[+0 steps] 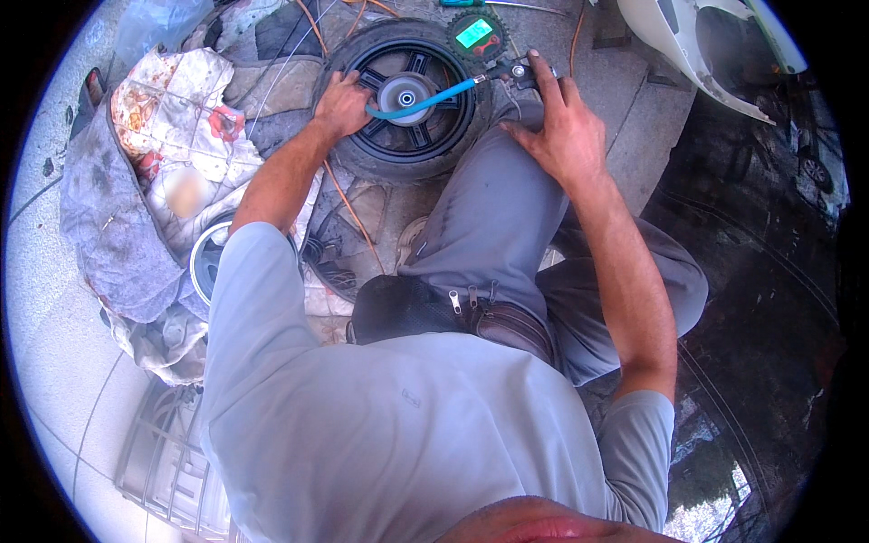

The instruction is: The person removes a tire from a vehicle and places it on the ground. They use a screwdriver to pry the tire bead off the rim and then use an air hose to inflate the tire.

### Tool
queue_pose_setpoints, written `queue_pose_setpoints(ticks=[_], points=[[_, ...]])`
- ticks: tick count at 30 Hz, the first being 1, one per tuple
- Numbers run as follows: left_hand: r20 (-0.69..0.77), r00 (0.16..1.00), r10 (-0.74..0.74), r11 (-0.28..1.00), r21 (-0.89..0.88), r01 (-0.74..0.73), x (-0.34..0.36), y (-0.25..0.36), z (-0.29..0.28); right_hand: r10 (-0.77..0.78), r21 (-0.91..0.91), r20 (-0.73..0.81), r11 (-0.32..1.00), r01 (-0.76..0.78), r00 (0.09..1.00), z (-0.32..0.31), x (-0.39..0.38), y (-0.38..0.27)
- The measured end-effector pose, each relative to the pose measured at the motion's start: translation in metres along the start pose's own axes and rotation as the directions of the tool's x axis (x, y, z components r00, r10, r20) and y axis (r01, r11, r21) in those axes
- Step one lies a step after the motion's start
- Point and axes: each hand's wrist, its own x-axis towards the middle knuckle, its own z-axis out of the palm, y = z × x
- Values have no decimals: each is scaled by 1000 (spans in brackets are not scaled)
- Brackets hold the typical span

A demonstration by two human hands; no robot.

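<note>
A small black wheel with its tyre lies flat in front of me, its spoked rim and pale hub facing up. My left hand is at the rim's left side, fingers curled round the end of a blue hose; the hose tip and any valve are hidden there. That hose crosses the hub to a tyre inflator with a round black digital gauge and a lit green screen. My right hand grips the inflator's handle above my knee, with the thumb held off to one side.
Stained cloths and a grey towel are heaped at left, beside a white-rimmed round container. Thin orange cable runs by the wheel. A screwdriver lies beyond it. White curved panel stands at far right; a wire crate sits at lower left.
</note>
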Motion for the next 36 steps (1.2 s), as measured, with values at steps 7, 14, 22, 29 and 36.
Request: queue_pose_setpoints(ticks=[7,14,22,29,36], points=[[-11,1000,4,1000,-13,-4,1,1,2,7,4,-3,1000,-7,1000,2,-1,1],[-156,986,50,999,8,-49,-3,-3,9,57,-20,53,998,-56,997,-3,-1,-1],[-195,875,-443,872,-319,370,-13,17,8,99,24,-38,995,-98,994,-15,7,-9],[-535,628,-565,727,-683,72,-24,52,-95,215,186,-265,968,-169,940,-98,33,65],[425,338,-840,-350,-900,260,-106,-66,133,192,440,-4,882,-171,981,-83,24,207]])
